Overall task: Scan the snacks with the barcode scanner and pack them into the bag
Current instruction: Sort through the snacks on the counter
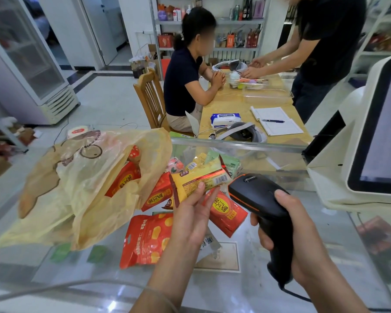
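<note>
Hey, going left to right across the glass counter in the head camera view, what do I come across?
Plastic bag → big red snack pack → yellow snack pack → barcode scanner → checkout screen.

— What's being scanned?
— A yellow snack packet [199,179], tilted up in my left hand [190,213], with a red line across its barcode. The black, orange-trimmed barcode scanner [257,199] in my right hand [303,240] points at it.
— And the rest?
— Red packets [228,213] lie flat beside the yellowish plastic bag [84,177]. It lies open on its side, with one red packet [124,179] in its mouth.
</note>
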